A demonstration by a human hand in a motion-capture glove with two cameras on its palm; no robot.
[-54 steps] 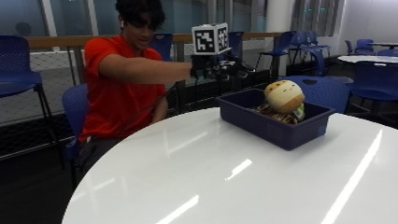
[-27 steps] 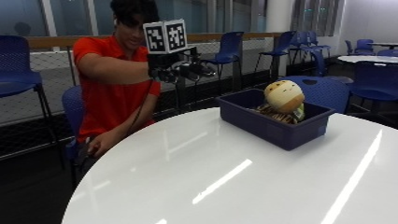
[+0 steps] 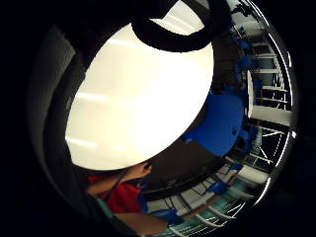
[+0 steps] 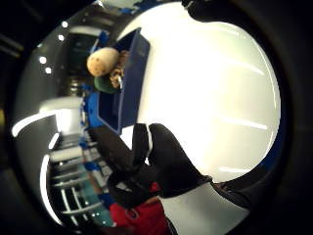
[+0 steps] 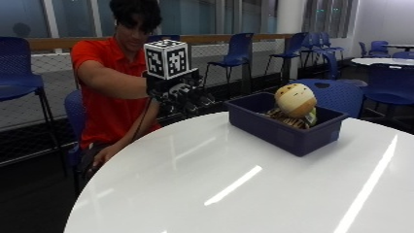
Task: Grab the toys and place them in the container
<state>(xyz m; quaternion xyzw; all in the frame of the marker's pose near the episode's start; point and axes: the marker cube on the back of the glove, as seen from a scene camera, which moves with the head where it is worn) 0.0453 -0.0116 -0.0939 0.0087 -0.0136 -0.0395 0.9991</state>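
1. Gloved right hand (image 5: pixel 184 97) is seen raised above the near edge of the white round table (image 5: pixel 259 184), short of the container and not touching it.
2. Its fingers (image 4: pixel 142 147) are seen hanging loosely curled; nothing is held in them.
3. Blue container (image 5: pixel 284 127) is seen standing on the table's far side, well apart from the hand.
4. Toys (image 5: pixel 294 104) are seen inside the container: a round tan head sits on top, with a striped brown part under it. The rest is hidden by the container wall, so the number of toys cannot be told.
5. In the thumb side palm view the same container (image 4: pixel 124 83) is seen, with the tan head (image 4: pixel 102 61) and something dark green beside it; what the green piece is cannot be made out.
6. The little finger side palm view is filled mostly by the bare tabletop (image 3: pixel 143 98); its edges are blocked by black strap.
7. The bare hand (image 5: pixel 103 158) is seen low beside the table edge, partly cut off by it; its fingers cannot be made out.
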